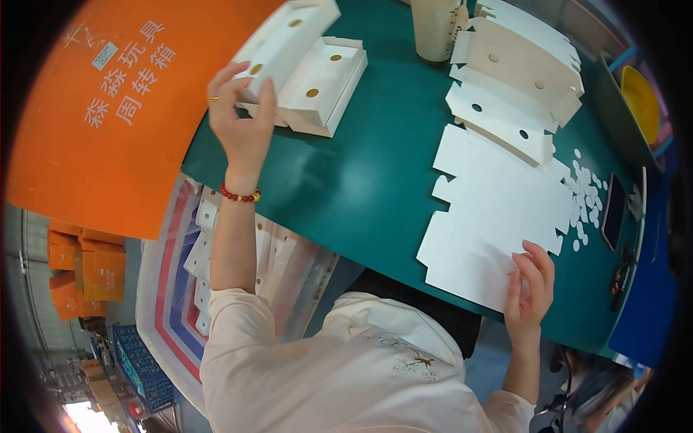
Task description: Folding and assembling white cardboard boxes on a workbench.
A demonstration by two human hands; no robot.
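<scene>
My left hand (244, 123) grips the near end of a folded white cardboard box (292, 40), tilted up at the table's far left. Thumb and fingers are closed on its end, and round holes show in its face. Under and beside it lies a second folded white box (325, 86), also with round holes. At the right, my right hand (530, 289) is at the near edge of a flat white die-cut cardboard blank (498, 209). Its fingers are slightly bent and apart, with nothing held; whether they touch the blank is unclear. Further off lie partly creased blanks with punched holes (505, 94).
Small white cardboard discs (586, 195) are scattered right of the blanks, near a dark phone (613, 209). A cup (433, 29) stands at the back. An orange crate (101, 108) is at the left. Below the table edge, a striped bag (173, 289) holds several white boxes.
</scene>
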